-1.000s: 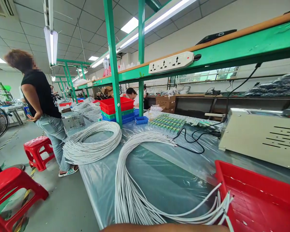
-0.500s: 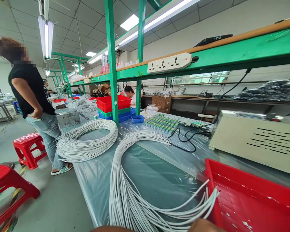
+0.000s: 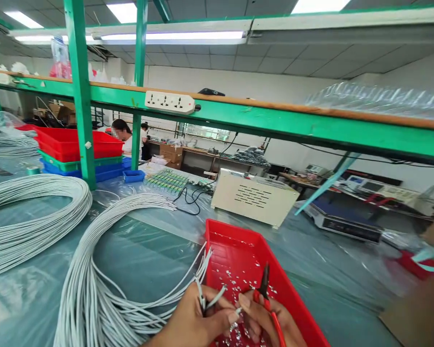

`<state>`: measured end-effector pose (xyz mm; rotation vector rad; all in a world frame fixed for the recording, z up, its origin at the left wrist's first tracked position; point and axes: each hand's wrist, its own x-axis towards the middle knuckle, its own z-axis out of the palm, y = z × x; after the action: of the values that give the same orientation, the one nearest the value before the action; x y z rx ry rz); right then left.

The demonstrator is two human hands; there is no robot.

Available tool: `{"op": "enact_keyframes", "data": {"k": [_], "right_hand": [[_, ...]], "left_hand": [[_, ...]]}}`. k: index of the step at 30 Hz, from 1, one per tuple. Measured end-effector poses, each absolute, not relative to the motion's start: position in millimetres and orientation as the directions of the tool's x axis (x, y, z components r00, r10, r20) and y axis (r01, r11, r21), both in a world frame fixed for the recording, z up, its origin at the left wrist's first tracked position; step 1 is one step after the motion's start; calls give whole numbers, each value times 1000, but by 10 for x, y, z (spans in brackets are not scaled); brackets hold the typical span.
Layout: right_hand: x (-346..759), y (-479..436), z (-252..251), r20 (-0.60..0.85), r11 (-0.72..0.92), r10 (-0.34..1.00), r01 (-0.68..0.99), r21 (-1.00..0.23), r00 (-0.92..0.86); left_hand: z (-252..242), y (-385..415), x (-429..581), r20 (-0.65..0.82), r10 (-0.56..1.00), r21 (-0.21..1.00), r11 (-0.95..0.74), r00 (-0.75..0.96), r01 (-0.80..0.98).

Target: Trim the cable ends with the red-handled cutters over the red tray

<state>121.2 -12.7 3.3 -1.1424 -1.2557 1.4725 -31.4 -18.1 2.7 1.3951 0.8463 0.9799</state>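
"Where's the thin white round cable end (image 3: 238, 311)?"
"Over the red plastic tray (image 3: 289, 289), pointing rightward; the left hand (image 3: 195, 315) pinches it."
"And the right hand (image 3: 263, 318)?"
"Fingertips just beside it, palm gripping red-handled metal cutters (image 3: 264, 284)."

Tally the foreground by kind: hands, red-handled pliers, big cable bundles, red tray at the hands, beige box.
Hands (left hand, right hand): 2
Pliers: 1
Cable bundles: 2
Red tray: 1
Beige box: 1
Total: 7
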Motion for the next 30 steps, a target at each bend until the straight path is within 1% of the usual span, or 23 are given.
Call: {"op": "enact_keyframes", "data": {"k": [2, 4, 7, 10, 11, 13, 15, 16, 19, 21, 25, 28, 30], "right_hand": [[1216, -103, -27, -98, -127, 970, -120, -985, -223], [1206, -116, -58, -61, -91, 978, -143, -986, -200], [1202, -149, -40, -9, -30, 993, -180, -983, -114], [1243, -138, 3, 49, 49, 999, -207, -977, 7], [1260, -129, 17, 67, 74, 997, -182, -980, 45], [1282, -122, 45, 102, 110, 989, -71, -991, 102], [1278, -137, 75, 141, 136, 985, 60, -989, 102], [1267, -151, 88, 153, 145, 986, 119, -982, 61], [1226, -193, 110, 177, 196, 979, 217, -956, -103], [1211, -203, 103, 200, 232, 968, 236, -944, -151], [1214, -195, 61, 276, 296, 955, 273, -915, -107], [1182, -220, 43, 291, 298, 954, 265, -917, -68], [1125, -260, 50, 301, 292, 954, 226, -929, 8]], "left_hand": [[20, -176, -303, 105, 916, 994, -84, 388, -71], [20, -175, -299, 128, 919, 991, -103, 372, -86], [16, -171, -306, 153, 922, 988, -134, 356, -79], [-3, -162, -327, 133, 939, 991, -128, 319, -34], [-11, -160, -334, 126, 945, 992, -125, 301, -24], [-25, -163, -341, 141, 956, 989, -145, 257, -5], [-38, -173, -335, 212, 958, 974, -224, 193, 44], [-44, -179, -329, 270, 951, 956, -284, 150, 79], [-45, -194, -309, 509, 859, 845, -511, 51, 157], [-32, -197, -307, 648, 761, 741, -642, 44, 194], [-21, -186, -319, 756, 631, 577, -768, 173, 278], [-79, -161, -313, 847, 494, 408, -841, 195, 354], [-135, -142, -301, 888, 414, 304, -854, 200, 422]]}}
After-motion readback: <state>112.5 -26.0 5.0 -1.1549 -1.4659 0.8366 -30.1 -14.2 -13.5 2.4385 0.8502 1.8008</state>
